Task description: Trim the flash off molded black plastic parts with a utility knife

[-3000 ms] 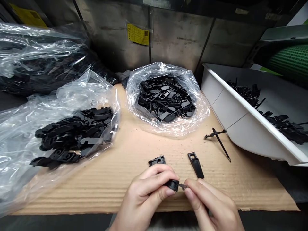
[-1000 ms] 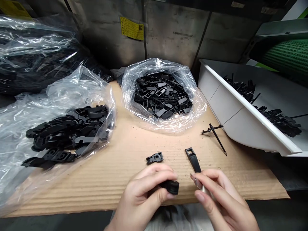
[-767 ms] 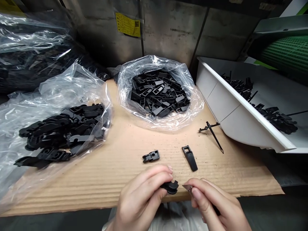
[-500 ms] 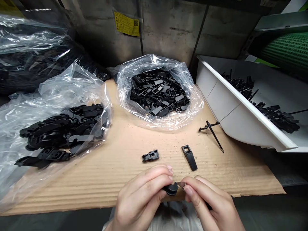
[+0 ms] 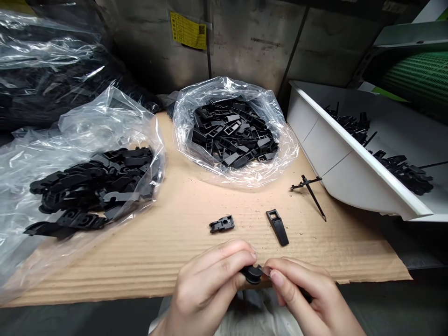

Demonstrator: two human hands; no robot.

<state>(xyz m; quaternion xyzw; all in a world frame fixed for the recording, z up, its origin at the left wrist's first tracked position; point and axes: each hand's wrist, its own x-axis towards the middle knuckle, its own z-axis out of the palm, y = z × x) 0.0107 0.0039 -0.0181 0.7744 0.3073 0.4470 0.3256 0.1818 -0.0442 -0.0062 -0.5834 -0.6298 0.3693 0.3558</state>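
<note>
My left hand (image 5: 215, 280) is closed around a black plastic part (image 5: 252, 274) with a rounded, grooved end that sticks out past the fingertips. In a pinch, my right hand (image 5: 301, 289) holds a small knife blade (image 5: 266, 270), its pointed tip at the rounded end of the part. Most of the knife is hidden by the fingers. Just beyond my hands, a short black plastic piece (image 5: 222, 224) and a longer tapered black clip (image 5: 277, 227) with a square opening lie on the cardboard (image 5: 185, 261).
An open clear bag (image 5: 234, 135) of black clips stands at the back. To the left lies another bag (image 5: 94, 182) of black parts. A thin black sprue (image 5: 311, 191) lies beside a white bin (image 5: 325, 149) holding black scraps. Yellow label (image 5: 189, 31) behind.
The view has shifted slightly, so the things on the cardboard sit a little differently in the frame. Both hands keep their grips, and the blade stays at the part's rounded end.
</note>
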